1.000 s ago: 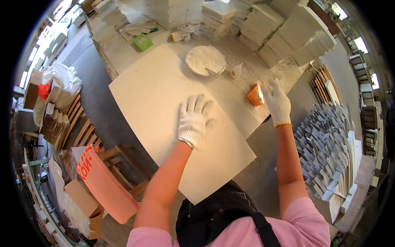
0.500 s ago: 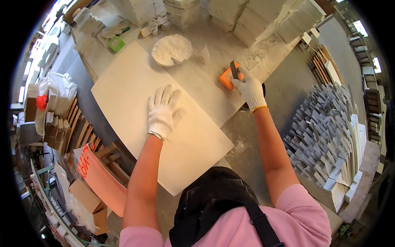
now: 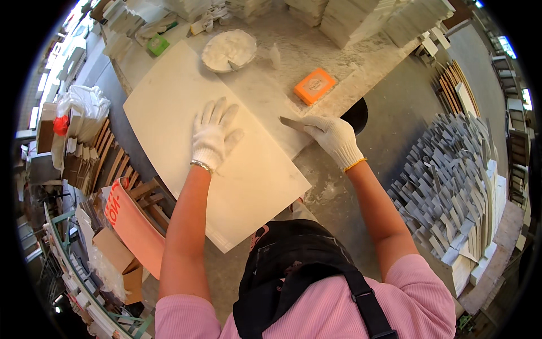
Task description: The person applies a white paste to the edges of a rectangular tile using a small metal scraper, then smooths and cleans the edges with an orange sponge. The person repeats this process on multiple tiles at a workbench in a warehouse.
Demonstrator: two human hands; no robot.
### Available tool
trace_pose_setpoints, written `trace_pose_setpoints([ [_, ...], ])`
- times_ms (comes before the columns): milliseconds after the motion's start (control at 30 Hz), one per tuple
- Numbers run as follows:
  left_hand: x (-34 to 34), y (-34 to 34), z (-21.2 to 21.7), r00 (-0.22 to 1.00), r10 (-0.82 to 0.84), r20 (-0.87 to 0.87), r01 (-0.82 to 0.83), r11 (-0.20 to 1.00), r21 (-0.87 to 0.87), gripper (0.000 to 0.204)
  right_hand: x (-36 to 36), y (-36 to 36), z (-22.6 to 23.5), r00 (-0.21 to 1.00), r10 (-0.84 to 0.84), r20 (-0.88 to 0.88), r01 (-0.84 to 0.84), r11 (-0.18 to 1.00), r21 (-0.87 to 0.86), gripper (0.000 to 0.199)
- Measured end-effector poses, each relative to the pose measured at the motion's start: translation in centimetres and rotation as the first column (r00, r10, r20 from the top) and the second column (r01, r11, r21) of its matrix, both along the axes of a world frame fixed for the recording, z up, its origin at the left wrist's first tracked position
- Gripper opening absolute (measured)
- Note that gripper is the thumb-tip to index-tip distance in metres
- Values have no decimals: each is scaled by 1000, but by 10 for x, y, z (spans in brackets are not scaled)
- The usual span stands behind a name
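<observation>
My left hand (image 3: 212,134), in a white knit glove, lies flat with spread fingers on a large cream-coloured slab (image 3: 254,189) that hangs over the table's near edge. My right hand (image 3: 335,139), gloved the same way, is closed on a flat metal scraper blade (image 3: 292,124), which points left toward the slab's right edge. Most of the scraper's grip end is hidden in the glove. Beyond that hand an orange box (image 3: 314,86) rests on the dusty table (image 3: 257,99). A round bowl (image 3: 252,55) of white paste or powder, with something stuck in it, stands past the slab's far right edge.
Stacks of pale tiles (image 3: 353,25) line the table's far side. A green box (image 3: 157,44) lies at the far left. On the floor at right stands a big pile of grey strips (image 3: 446,181). Cardboard boxes (image 3: 116,248) and wooden pieces crowd the left.
My right hand has moved from beside the orange box toward me and left, carrying the scraper, now turned to point left. My left hand stays flat on the slab.
</observation>
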State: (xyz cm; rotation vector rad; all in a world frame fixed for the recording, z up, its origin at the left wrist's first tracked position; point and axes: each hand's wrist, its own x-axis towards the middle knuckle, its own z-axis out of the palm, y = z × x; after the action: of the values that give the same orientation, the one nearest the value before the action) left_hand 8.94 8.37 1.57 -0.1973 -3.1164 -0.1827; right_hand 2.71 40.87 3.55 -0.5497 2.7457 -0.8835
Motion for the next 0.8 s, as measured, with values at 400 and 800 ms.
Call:
trace_pose_setpoints([
  [400, 5, -1, -1, 1000, 19, 18, -19, 999, -47, 70, -52, 1, 23, 838, 33, -544, 35, 993, 113, 47],
  [800, 1, -14, -19, 998, -15, -54, 10, 995, -100, 65, -32, 8, 73, 991, 97, 94, -97, 995, 0, 65],
])
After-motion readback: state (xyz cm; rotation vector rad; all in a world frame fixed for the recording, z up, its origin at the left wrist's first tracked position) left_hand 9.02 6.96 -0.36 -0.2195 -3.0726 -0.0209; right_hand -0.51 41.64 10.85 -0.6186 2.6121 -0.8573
